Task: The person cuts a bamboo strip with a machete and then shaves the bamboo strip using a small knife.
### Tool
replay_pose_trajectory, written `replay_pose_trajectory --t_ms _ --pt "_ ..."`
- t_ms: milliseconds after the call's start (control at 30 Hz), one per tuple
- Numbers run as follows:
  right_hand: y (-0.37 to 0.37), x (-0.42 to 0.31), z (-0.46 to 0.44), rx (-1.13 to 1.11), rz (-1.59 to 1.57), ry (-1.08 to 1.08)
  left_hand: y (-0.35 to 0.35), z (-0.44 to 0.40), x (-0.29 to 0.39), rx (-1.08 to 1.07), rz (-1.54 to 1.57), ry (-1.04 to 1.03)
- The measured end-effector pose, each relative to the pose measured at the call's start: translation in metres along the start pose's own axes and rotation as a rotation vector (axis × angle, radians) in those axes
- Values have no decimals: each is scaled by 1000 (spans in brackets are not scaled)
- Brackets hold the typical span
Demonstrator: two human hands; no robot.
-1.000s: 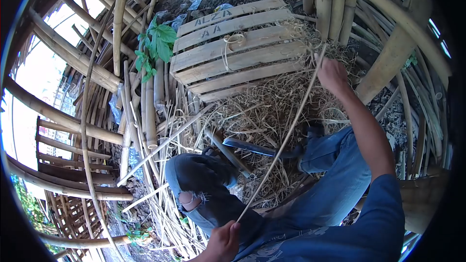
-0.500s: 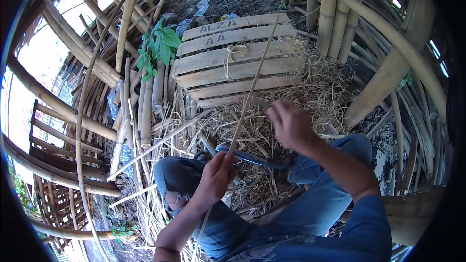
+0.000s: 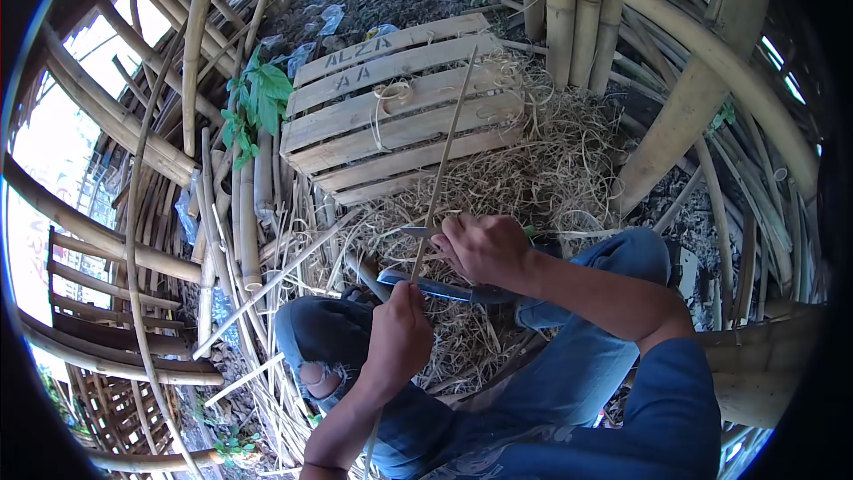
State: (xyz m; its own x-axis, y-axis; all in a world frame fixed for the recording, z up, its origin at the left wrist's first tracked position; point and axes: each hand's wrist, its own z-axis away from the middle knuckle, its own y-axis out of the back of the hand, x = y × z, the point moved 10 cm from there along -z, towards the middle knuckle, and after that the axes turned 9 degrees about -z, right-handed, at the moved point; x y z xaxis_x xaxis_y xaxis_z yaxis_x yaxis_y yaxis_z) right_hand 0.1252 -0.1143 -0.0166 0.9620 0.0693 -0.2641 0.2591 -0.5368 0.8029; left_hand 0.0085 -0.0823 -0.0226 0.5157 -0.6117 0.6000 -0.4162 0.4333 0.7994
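Note:
My left hand (image 3: 400,333) is closed around the lower part of a long, thin bamboo strip (image 3: 447,147), which slants up and away from me. In my right hand (image 3: 487,251) is a knife (image 3: 416,231); its short blade points left and meets the strip above my left hand. Most of the knife's handle is hidden by my fingers. Just below the blade, between my knees, lies a long dark thing with a blue sheen (image 3: 431,286), whose kind I cannot make out.
Curly shavings (image 3: 542,160) cover the ground before me. A slatted wooden crate (image 3: 409,116) stands beyond, a coil of strip on it. Split strips (image 3: 275,284) lie at the left beside a leafy plant (image 3: 262,98). Bamboo poles (image 3: 586,18) stand at the right.
My right hand has moved left and down, bringing the knife blade to the strip. My left hand stays closed on the strip. The whole view has shifted slightly.

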Motion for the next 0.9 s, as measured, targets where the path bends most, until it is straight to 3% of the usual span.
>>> replay_pose_trajectory --t_ms 400,467,600,733,833,900 --pt "2 23 -3 29 227 49 -4 6 -3 -53 -106 78" --pt "-6 74 -6 -109 285 -190 -9 18 -8 -107 -127 101" --pt "6 92 0 19 251 -167 -9 41 -8 -158 -129 96" --pt "5 92 1 -1 209 -156 -3 59 -10 -189 -126 99" --pt "3 109 2 -28 229 -190 1 72 -11 -225 -178 131" --pt "11 127 2 -51 245 -325 7 84 -12 -212 -161 135"
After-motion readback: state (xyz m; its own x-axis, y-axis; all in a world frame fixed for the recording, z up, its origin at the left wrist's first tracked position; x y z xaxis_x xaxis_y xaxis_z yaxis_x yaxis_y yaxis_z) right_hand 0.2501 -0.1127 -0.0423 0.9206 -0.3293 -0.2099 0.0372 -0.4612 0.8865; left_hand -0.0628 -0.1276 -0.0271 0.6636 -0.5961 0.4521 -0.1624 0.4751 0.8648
